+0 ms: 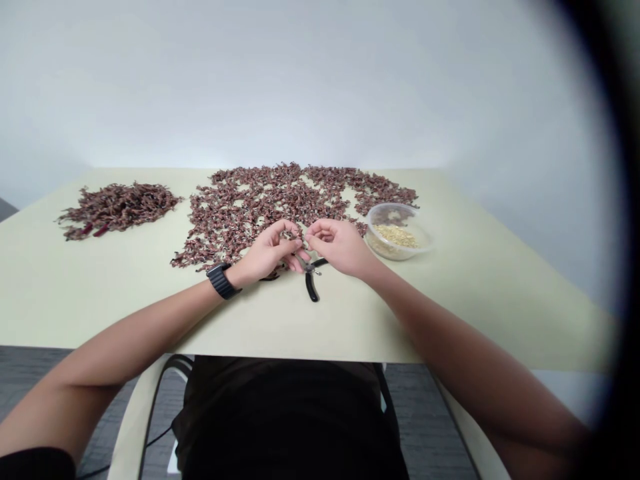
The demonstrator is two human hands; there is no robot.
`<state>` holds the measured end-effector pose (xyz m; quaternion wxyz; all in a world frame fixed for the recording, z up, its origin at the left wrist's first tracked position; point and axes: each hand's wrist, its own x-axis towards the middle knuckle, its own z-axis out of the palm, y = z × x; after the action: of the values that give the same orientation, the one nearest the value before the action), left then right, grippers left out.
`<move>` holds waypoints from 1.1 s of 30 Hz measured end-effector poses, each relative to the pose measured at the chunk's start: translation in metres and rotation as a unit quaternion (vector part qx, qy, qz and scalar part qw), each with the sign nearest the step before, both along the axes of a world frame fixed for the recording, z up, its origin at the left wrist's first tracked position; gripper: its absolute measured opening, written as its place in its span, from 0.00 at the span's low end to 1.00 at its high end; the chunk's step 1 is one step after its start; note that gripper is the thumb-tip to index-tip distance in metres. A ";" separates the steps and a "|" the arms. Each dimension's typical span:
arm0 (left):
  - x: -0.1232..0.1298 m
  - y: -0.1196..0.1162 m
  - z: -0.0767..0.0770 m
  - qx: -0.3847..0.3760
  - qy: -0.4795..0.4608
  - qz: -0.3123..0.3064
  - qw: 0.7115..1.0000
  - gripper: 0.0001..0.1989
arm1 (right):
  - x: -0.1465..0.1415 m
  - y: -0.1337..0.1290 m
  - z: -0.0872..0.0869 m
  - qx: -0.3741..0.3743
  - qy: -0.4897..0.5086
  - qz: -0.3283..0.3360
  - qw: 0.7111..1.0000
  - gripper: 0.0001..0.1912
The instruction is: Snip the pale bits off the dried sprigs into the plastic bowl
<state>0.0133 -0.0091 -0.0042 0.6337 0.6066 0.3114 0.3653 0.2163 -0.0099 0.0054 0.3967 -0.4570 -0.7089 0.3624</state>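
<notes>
My left hand point(274, 252) and my right hand point(341, 248) meet over the near edge of a wide spread of small reddish-brown pieces point(240, 213). The left thumb and fingers are pinched together, and the right thumb and forefinger pinch close beside them. Whatever is between the fingers is too small to make out. Black-handled pliers point(312, 287) lie on the table just below the hands, partly hidden by them. Right of my right hand is a clear round bowl point(425, 241) holding pale yellow bits point(396, 236).
A denser heap of brown pieces point(120, 207) lies at the left of the pale table point(280, 327), with two dark red items at its near edge. A wall stands behind the table. My forearms cross the table's front edge.
</notes>
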 end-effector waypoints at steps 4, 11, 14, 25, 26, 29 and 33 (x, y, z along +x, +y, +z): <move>0.001 -0.001 0.002 -0.003 -0.004 -0.010 1.000 0.16 | -0.001 -0.002 0.001 0.015 -0.022 -0.006 1.000 0.08; 0.000 -0.001 0.002 -0.001 -0.006 -0.020 1.000 0.17 | 0.001 -0.002 0.000 0.020 -0.032 0.004 0.999 0.08; 0.000 -0.001 0.002 0.000 -0.002 -0.025 1.000 0.16 | 0.001 -0.002 0.000 0.024 -0.039 0.008 0.999 0.08; -0.004 0.004 -0.001 -0.001 -0.010 -0.055 0.998 0.19 | 0.003 -0.010 0.000 0.221 -0.226 -0.007 0.949 0.10; -0.004 0.004 -0.002 -0.003 -0.016 -0.056 0.998 0.19 | 0.003 -0.010 -0.002 0.242 -0.245 -0.008 0.939 0.11; -0.005 0.005 -0.004 -0.009 -0.029 -0.065 0.997 0.19 | 0.002 -0.010 -0.007 0.288 -0.279 0.001 0.916 0.14; -0.005 0.005 -0.005 -0.005 -0.034 -0.072 0.997 0.19 | 0.000 -0.010 -0.010 0.284 -0.215 -0.010 0.934 0.10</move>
<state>0.0087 -0.0040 -0.0096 0.6714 0.6119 0.2471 0.3374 0.2160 -0.0194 -0.0042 0.3516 -0.3993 -0.8460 0.0346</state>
